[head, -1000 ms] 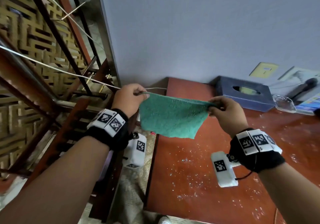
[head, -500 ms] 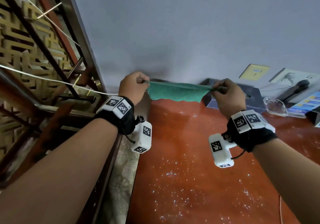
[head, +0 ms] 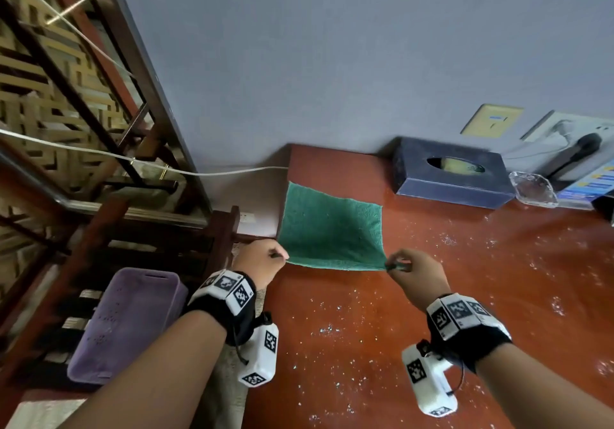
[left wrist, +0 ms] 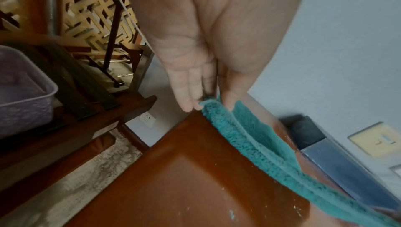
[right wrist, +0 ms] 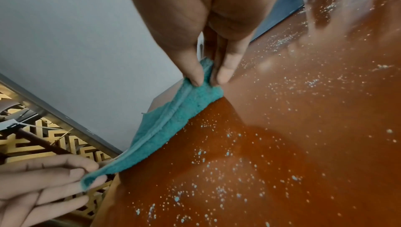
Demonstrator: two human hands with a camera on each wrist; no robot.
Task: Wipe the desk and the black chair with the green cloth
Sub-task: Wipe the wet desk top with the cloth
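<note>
Green terry, your cloth [head: 332, 229] is spread over the far left corner of the red-brown counter [head: 448, 295], its near hem lifted between your two hands. In the head view your left hand [head: 262, 262] has the near left corner at the counter's edge and your right hand [head: 418, 275] has the near right corner, but your knuckles hide most of the grip.

The left wrist view fills that in. The fingers [left wrist: 188, 90] lie nearly straight and close together, nipping the cloth's corner against the thumb. The right wrist view shows your fingers [right wrist: 228, 66] and thumb pinching the other corner, with the hem running taut across to the left hand low in that picture. It also shows pale specks [right wrist: 217, 188] scattered thickly on the counter beside the hem.

Only the head view takes in the dark blue tissue box [head: 452, 176] against the wall, just right of the cloth. It alone shows the whole purple basin [head: 126, 322] on the dark wooden rack to the left of the counter.
</note>
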